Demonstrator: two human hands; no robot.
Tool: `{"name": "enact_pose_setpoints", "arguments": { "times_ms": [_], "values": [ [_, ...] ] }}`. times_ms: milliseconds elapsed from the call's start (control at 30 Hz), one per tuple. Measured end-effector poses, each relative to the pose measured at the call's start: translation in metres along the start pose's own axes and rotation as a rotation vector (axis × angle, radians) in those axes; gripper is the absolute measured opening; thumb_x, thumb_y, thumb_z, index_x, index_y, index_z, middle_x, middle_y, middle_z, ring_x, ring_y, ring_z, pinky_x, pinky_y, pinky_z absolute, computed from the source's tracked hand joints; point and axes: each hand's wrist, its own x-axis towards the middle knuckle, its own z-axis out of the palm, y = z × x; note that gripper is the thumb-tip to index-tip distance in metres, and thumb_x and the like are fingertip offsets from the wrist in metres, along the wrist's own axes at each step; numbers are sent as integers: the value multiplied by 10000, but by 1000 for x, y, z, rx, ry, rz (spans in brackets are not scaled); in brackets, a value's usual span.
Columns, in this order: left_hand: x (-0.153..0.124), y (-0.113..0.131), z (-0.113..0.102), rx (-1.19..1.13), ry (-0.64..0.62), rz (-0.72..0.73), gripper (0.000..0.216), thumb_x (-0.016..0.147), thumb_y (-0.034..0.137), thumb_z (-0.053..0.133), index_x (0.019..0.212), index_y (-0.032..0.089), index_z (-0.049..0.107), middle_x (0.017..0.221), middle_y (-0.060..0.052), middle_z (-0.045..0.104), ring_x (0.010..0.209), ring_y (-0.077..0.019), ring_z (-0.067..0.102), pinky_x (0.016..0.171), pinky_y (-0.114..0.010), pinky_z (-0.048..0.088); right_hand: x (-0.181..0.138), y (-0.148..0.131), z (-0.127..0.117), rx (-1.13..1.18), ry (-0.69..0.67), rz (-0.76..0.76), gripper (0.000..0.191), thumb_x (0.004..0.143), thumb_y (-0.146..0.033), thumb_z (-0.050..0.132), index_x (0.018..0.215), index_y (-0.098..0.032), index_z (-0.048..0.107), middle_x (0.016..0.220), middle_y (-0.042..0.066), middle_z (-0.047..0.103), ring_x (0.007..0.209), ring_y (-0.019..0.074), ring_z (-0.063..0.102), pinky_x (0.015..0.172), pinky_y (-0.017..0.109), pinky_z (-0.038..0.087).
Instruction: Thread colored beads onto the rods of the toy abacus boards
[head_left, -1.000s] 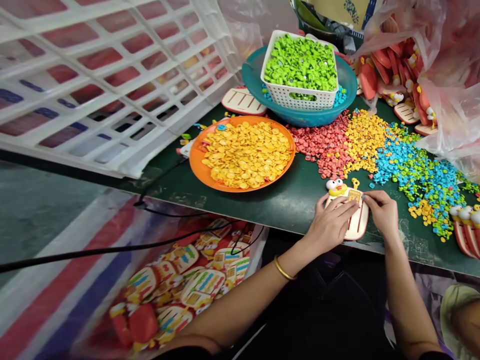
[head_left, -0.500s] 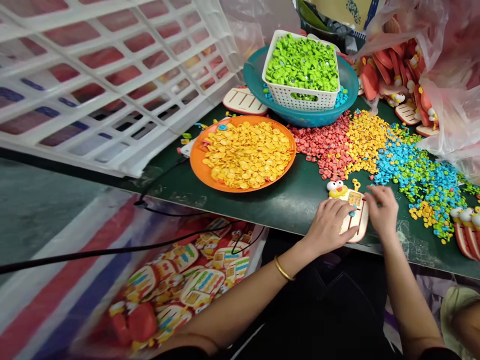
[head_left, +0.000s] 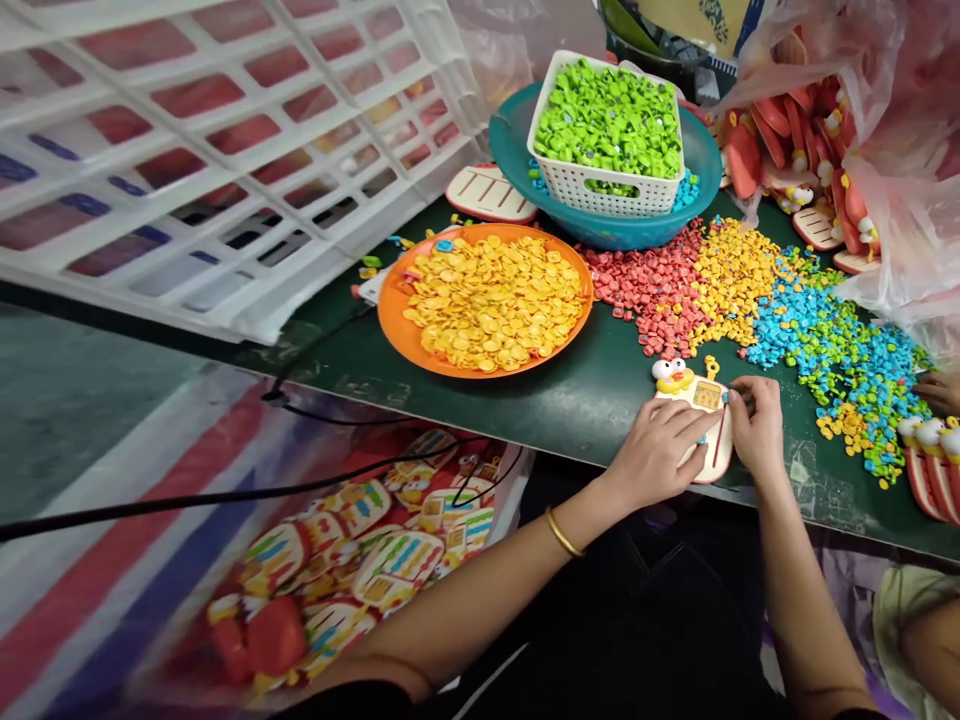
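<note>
A cream toy board with a yellow duck head (head_left: 694, 402) lies at the near edge of the dark green table (head_left: 577, 395). My left hand (head_left: 660, 448) rests flat on its left half, fingers stretched out, holding it down. My right hand (head_left: 756, 425) is at the board's right edge, fingertips pinched together against its upper part; what they pinch is too small to make out. Loose beads lie just beyond the board in red (head_left: 649, 285), yellow (head_left: 731, 270) and blue-and-green (head_left: 840, 345) heaps.
An orange plate of yellow discs (head_left: 487, 300) sits left of the heaps. Behind stands a white basket of green pieces (head_left: 607, 130) in a teal bowl (head_left: 517, 150). White crate (head_left: 210, 150) at left. Finished boards fill a bag (head_left: 360, 560) below; more boards (head_left: 930, 460) at right, with another person's hand (head_left: 941, 392).
My right hand went out towards the bead heaps and came back to the board's upper right edge. My left hand stayed on the board. Another person's hand has appeared at the right edge.
</note>
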Motion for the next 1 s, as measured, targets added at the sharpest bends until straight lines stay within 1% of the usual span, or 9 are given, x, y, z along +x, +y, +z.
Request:
{"name": "enact_pose_setpoints", "arguments": {
  "times_ms": [133, 267, 333, 400, 467, 567, 733, 867, 1000],
  "values": [
    [-1, 0, 1, -24, 21, -31, 427, 876, 415, 629, 1256, 220, 611, 1252, -60, 668, 1203, -259, 543, 1047, -420, 368, -10, 0, 5, -51, -4, -70, 204, 932, -248, 473, 899, -208, 670, 893, 57, 576, 852, 198, 579, 782, 348, 510],
    [2, 1, 3, -29, 37, -103, 371, 780, 486, 718, 997, 195, 637, 1189, -91, 656, 1153, -276, 561, 986, -419, 403, -26, -6, 5, -79, -68, -192, 264, 941, -208, 455, 937, -230, 719, 921, 74, 625, 908, 206, 601, 805, 346, 522],
    [3, 1, 2, -19, 19, -128, 346, 773, 488, 723, 922, 192, 625, 1145, -95, 662, 1112, -276, 573, 948, -416, 416, -19, -3, 4, -38, -110, -216, 270, 941, -205, 462, 964, -239, 730, 937, 71, 657, 916, 199, 624, 817, 337, 527],
    [5, 2, 0, -3, 2, -132, 377, 785, 485, 718, 1000, 187, 634, 1183, -101, 658, 1125, -281, 567, 945, -419, 415, 1, 8, -1, -53, -32, -154, 225, 923, -240, 515, 982, -223, 732, 941, 73, 672, 857, 198, 630, 794, 342, 528],
    [5, 2, -2, 12, -24, -103, 491, 813, 477, 700, 1208, 201, 606, 1323, -98, 617, 1204, -287, 533, 987, -431, 395, 26, 24, -8, -146, 116, -44, 207, 887, -278, 574, 969, -179, 737, 946, 99, 668, 785, 204, 611, 761, 364, 520],
    [5, 2, -2, 19, -54, -64, 585, 854, 458, 670, 1385, 260, 523, 1440, -44, 562, 1300, -288, 475, 1037, -444, 355, 48, 43, -15, -238, 125, 0, 208, 870, -264, 573, 858, -157, 750, 890, 108, 665, 776, 212, 599, 767, 376, 503],
    [2, 0, 3, -37, -6, -47, 390, 907, 423, 618, 1256, 251, 643, 1292, -29, 677, 1246, -256, 533, 1060, -431, 339, 19, 32, -8, -92, 114, -69, 195, 891, -313, 598, 863, -201, 755, 866, 63, 678, 796, 193, 634, 747, 339, 521],
    [2, 0, 2, -36, -7, -75, 451, 870, 446, 646, 1261, 223, 616, 1319, -72, 645, 1247, -273, 532, 1055, -433, 347, -4, 15, -3, -27, 24, -173, 199, 920, -293, 571, 886, -230, 757, 919, 62, 689, 880, 197, 646, 804, 346, 537],
    [4, 1, 2, -15, 11, -110, 347, 823, 445, 687, 1058, 200, 618, 1266, -94, 637, 1196, -280, 548, 998, -433, 381, -15, 1, -2, -27, -98, -229, 231, 932, -248, 530, 882, -234, 755, 936, 80, 690, 940, 214, 635, 842, 367, 548]
  ]
}}
